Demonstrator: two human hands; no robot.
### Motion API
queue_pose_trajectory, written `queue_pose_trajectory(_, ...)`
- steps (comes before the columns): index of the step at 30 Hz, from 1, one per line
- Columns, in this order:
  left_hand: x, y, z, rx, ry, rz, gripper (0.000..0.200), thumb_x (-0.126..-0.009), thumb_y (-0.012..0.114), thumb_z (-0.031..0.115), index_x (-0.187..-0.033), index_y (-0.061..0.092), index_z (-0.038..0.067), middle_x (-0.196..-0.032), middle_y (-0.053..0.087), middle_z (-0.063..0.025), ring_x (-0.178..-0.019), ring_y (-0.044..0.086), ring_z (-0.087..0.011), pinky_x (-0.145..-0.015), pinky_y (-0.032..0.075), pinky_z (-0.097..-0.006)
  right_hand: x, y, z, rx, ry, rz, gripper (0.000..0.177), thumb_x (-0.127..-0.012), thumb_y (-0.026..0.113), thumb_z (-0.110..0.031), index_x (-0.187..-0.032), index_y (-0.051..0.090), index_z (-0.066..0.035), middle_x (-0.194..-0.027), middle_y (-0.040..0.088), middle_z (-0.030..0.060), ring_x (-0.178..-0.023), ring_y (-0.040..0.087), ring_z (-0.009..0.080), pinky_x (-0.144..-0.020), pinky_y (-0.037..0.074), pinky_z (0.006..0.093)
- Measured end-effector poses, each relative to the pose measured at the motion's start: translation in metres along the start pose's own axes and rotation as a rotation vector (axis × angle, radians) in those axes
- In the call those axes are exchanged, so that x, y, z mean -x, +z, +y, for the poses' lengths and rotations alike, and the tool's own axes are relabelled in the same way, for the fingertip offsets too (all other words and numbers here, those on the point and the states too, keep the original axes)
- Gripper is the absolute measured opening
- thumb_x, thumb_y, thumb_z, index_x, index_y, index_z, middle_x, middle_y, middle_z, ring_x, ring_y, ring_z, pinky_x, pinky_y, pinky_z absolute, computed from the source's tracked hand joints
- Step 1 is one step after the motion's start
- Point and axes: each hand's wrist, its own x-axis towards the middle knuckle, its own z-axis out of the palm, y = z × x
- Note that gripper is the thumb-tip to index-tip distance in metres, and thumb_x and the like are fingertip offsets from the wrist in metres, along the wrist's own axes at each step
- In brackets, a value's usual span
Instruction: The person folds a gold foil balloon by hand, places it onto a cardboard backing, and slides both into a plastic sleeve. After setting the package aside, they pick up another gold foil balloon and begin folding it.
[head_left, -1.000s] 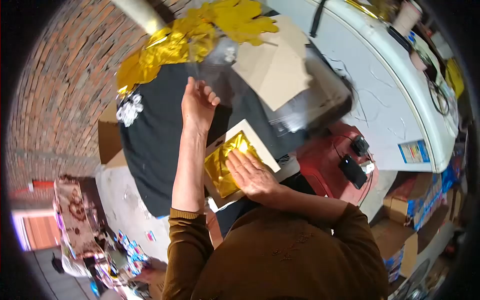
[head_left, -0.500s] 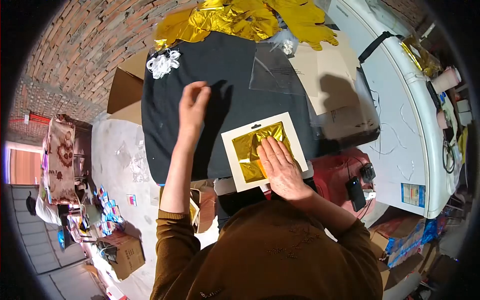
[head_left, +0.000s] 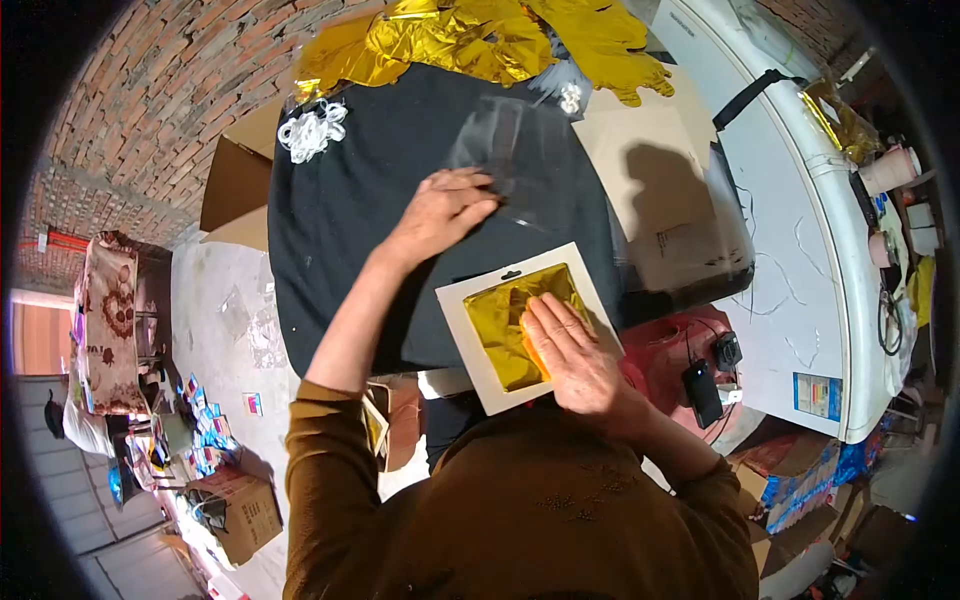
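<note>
My left hand (head_left: 445, 212) reaches over the dark cloth with its fingers closed on the near edge of a clear plastic bag (head_left: 520, 150). Close to my body, a cream card frame (head_left: 462, 335) with a hanging slot lies tilted at the table's edge. Crumpled gold foil (head_left: 500, 330) fills its window. On that foil my right hand (head_left: 574, 360) rests flat, fingers stretched out side by side. A bit of something orange (head_left: 536, 345) shows beneath its fingers; the rest is hidden.
Gold foil pieces (head_left: 460, 42) lie along the far edge, near a bundle of white cord (head_left: 312, 130). Cream card sheets (head_left: 640, 150) sit at the right. A white fridge-like appliance (head_left: 800, 250) borders the table, with a red stool (head_left: 665, 365) below.
My left hand has moved right and closed on the clear bag, which has shifted left and partly lifted. My right hand stays on the foil; the frame sits slightly lower in view.
</note>
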Motion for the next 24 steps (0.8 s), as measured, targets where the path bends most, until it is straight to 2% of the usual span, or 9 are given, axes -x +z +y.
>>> queue_pose_trajectory(3,0.045,-0.045,-0.008,0.016,-0.054,0.026,0.021,-0.095,0.075,0.022,-0.098,0.079,0.001,-0.115,0.074,-0.0127,-0.123,0.062,-0.0285,-0.103,0.048,-0.0389,0.001,-0.03,0.002,-0.157,-0.037,0.006,0.051,-0.092,0.06,-0.004,-0.14,0.053,0.012,-0.147,0.053,0.0293,-0.143,0.046,0.0413,-0.12,0.037,0.0477)
queue_pose_trajectory(5,0.07,-0.068,-0.01,0.144,-0.202,0.028,0.022,-0.09,0.077,0.023,-0.085,0.078,0.001,-0.096,0.074,-0.0117,-0.1,0.066,-0.0282,-0.092,0.051,-0.0394,-0.001,-0.052,-0.002,-0.263,0.041,-0.068,0.057,-0.09,0.064,-0.006,-0.143,0.051,0.01,-0.15,0.05,0.0279,-0.144,0.045,0.0418,-0.12,0.036,0.0485)
queue_pose_trajectory(7,0.086,-0.084,-0.01,0.01,-0.271,0.071,0.024,-0.091,0.076,0.024,-0.084,0.078,0.001,-0.09,0.074,-0.0108,-0.097,0.065,-0.0275,-0.09,0.051,-0.0388,-0.003,-0.07,-0.004,-0.384,0.033,-0.025,0.059,-0.09,0.064,-0.005,-0.147,0.049,0.007,-0.153,0.047,0.0274,-0.146,0.043,0.0406,-0.122,0.034,0.0481)
queue_pose_trajectory(8,0.086,-0.092,-0.006,-0.024,-0.358,0.033,0.026,-0.094,0.074,0.028,-0.099,0.078,0.003,-0.102,0.074,-0.0126,-0.103,0.065,-0.0304,-0.093,0.051,-0.0401,-0.005,-0.077,-0.005,-0.441,0.029,-0.004,0.061,-0.09,0.063,-0.005,-0.148,0.047,0.006,-0.155,0.046,0.0272,-0.147,0.042,0.04,-0.122,0.033,0.048)
queue_pose_trajectory(12,0.068,-0.048,-0.002,-0.208,-0.293,0.327,0.052,-0.095,0.07,0.04,-0.135,0.062,0.008,-0.135,0.062,-0.023,-0.124,0.057,-0.0425,-0.106,0.048,-0.0461,-0.01,-0.085,-0.004,-0.65,0.175,0.005,0.064,-0.093,0.061,-0.001,-0.154,0.043,0.001,-0.16,0.041,0.0251,-0.152,0.036,0.0358,-0.124,0.029,0.0442)
queue_pose_trajectory(15,0.036,0.003,0.012,-0.224,-0.502,0.196,0.062,-0.101,0.051,0.061,-0.148,0.054,0.022,-0.161,0.035,-0.0232,-0.15,0.026,-0.0508,-0.118,0.02,-0.0708,-0.015,-0.083,-0.006,-0.777,0.361,0.085,0.054,-0.098,0.06,-0.006,-0.15,0.047,0.002,-0.152,0.047,0.0191,-0.141,0.044,0.0282,-0.117,0.036,0.0396)
queue_pose_trajectory(17,0.017,0.024,0.034,-0.339,-0.57,0.006,0.062,-0.101,0.049,0.062,-0.151,0.052,0.026,-0.164,0.033,-0.0213,-0.153,0.02,-0.0494,-0.12,0.014,-0.071,-0.018,-0.079,-0.005,-0.855,0.499,0.188,0.043,-0.105,0.061,-0.016,-0.143,0.054,0.002,-0.135,0.06,0.0091,-0.123,0.057,0.0178,-0.105,0.046,0.0334)
queue_pose_trajectory(20,0.034,0.047,0.05,-0.249,-0.232,0.03,0.063,-0.1,0.05,0.065,-0.15,0.053,0.027,-0.165,0.032,-0.0206,-0.153,0.018,-0.051,-0.122,0.009,-0.0699,0.0,-0.072,0.013,-0.807,0.577,0.384,0.042,-0.103,0.064,-0.012,-0.142,0.053,0.002,-0.132,0.062,0.01,-0.121,0.058,0.0192,-0.103,0.047,0.0338)
queue_pose_trajectory(24,0.082,0.006,0.06,0.113,0.006,-0.096,0.032,-0.096,0.068,0.047,-0.114,0.079,0.022,-0.152,0.054,-0.0081,-0.153,0.03,-0.0363,-0.125,0.009,-0.0626,0.002,-0.084,0.025,-0.664,0.502,0.497,0.044,-0.103,0.063,-0.011,-0.143,0.053,0.002,-0.137,0.06,0.0138,-0.127,0.056,0.0239,-0.107,0.045,0.0377)
